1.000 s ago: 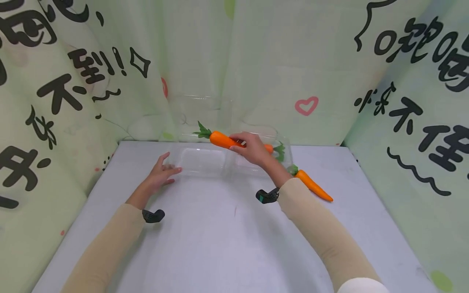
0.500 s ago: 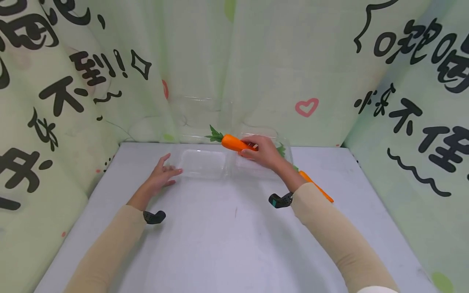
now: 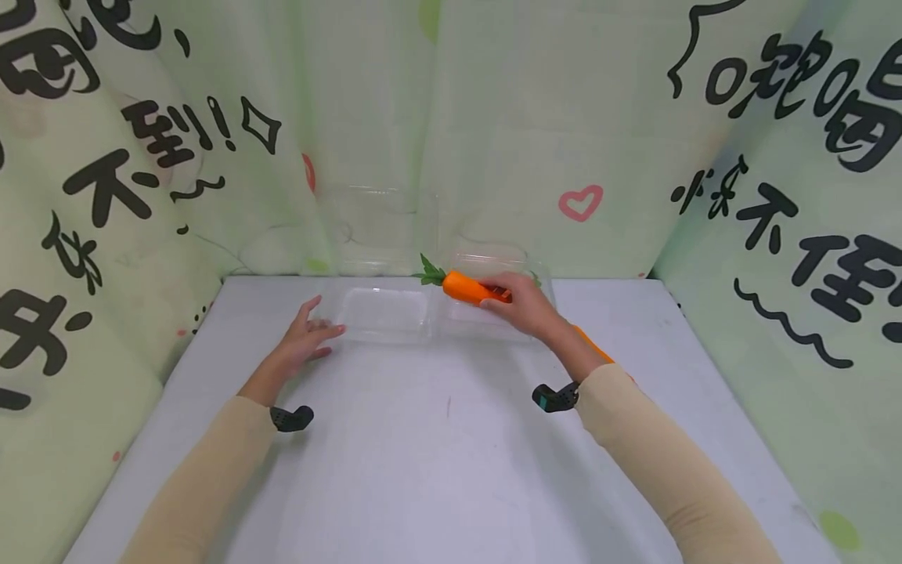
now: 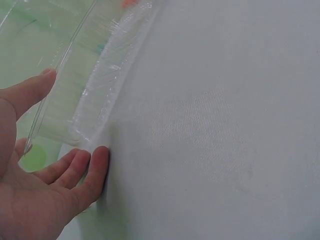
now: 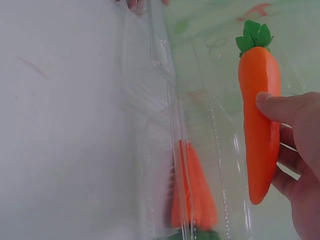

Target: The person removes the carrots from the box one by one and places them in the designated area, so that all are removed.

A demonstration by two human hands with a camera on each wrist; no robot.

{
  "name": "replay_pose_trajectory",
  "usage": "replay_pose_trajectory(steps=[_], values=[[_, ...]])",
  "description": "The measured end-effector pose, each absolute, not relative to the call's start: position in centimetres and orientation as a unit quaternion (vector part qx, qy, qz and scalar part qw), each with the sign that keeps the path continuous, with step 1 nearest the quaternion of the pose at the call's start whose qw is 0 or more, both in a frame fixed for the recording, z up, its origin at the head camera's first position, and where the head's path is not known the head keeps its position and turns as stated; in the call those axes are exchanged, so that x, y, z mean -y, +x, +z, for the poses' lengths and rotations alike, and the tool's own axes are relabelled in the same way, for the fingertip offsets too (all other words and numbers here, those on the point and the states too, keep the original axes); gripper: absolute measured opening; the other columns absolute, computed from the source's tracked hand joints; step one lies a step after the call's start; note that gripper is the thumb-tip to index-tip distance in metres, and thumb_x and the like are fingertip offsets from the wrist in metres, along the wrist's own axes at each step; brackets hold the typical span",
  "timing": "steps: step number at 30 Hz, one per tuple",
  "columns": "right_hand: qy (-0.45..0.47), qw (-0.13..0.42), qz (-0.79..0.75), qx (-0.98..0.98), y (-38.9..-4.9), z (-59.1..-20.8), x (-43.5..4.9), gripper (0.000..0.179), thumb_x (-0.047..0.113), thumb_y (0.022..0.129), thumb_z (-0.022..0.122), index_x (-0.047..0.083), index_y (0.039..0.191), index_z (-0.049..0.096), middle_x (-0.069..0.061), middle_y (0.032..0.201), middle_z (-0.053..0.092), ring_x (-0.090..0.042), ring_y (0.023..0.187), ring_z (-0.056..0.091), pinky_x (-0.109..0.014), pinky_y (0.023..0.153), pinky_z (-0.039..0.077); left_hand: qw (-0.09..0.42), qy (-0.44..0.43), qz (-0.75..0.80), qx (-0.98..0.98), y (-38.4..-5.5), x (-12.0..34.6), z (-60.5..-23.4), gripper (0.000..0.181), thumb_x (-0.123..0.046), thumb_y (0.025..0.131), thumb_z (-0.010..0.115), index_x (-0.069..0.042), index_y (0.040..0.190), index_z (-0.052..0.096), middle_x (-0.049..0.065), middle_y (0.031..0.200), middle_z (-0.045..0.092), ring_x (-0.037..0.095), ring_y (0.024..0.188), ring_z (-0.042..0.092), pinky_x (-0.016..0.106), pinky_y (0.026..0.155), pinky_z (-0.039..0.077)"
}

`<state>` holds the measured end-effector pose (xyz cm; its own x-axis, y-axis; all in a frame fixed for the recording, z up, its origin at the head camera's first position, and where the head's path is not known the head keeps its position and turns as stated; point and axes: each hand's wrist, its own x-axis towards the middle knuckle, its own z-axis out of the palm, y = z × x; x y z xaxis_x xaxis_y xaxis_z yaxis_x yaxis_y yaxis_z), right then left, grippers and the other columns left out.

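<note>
My right hand (image 3: 524, 305) holds an orange carrot (image 5: 260, 125) with green leaves, thumb on one side and fingers on the other. It hangs over the right part of a clear plastic box (image 3: 387, 313), its leafy end pointing left. Through the plastic, the right wrist view shows another carrot (image 5: 197, 195) inside the box. At the box's left end is my left hand (image 3: 303, 341), fingers spread. In the left wrist view its thumb touches the rim, and the other fingers lie near the box's lower corner. A further carrot (image 3: 592, 343) on the table is mostly hidden behind my right forearm.
The box's clear lid (image 3: 380, 227) stands raised behind it, against the pale green curtain (image 3: 507, 102). Curtains with black writing and red hearts also enclose the left and right sides. The white table (image 3: 423, 454) extends toward me.
My right hand has carried the carrot rightward and slightly lower over the box. My forearm now covers more of the carrot on the table. The left hand has stayed at the box's end.
</note>
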<state>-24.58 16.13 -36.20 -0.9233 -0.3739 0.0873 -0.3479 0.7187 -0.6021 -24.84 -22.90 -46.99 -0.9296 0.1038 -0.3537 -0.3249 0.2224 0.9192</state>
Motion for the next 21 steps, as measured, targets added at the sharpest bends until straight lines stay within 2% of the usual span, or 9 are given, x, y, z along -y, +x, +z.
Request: replay_pose_trajectory(steps=[5,13,21], values=[[-0.174,0.025,-0.321,-0.93,-24.4,-36.3,-17.3,0.043,0.02,0.092,0.066,0.012,0.134,0.058,-0.009,0.125,0.061,-0.025,0.106,0.054,-0.042,0.097,0.052,0.175,-0.067,0.617,-0.764,-24.8,22.8,-46.6,0.099,-0.032,0.091,0.067,-0.032,0.155,-0.008,0.022,0.159,0.018,0.035,0.141,0.034,0.049,0.114,0.036],[-0.142,0.031,-0.324,-0.935,-24.1,-36.6,-18.9,0.044,0.023,0.092,0.066,0.017,0.135,0.058,-0.006,0.129,0.061,-0.025,0.109,0.054,-0.042,0.096,0.053,0.162,-0.06,0.622,-0.764,-25.0,22.9,-46.9,0.098,-0.029,0.09,0.068,-0.027,0.156,-0.005,0.022,0.152,0.029,0.032,0.133,0.042,0.049,0.111,0.04],[-0.109,0.028,-0.327,-0.938,-23.0,-37.2,-21.1,0.047,0.024,0.093,0.065,0.012,0.137,0.055,-0.011,0.132,0.058,-0.028,0.111,0.054,-0.044,0.096,0.053,0.176,-0.065,0.61,-0.77,-25.2,22.9,-47.1,0.098,-0.03,0.092,0.066,-0.029,0.155,-0.008,0.023,0.157,0.021,0.035,0.141,0.034,0.049,0.112,0.038]])
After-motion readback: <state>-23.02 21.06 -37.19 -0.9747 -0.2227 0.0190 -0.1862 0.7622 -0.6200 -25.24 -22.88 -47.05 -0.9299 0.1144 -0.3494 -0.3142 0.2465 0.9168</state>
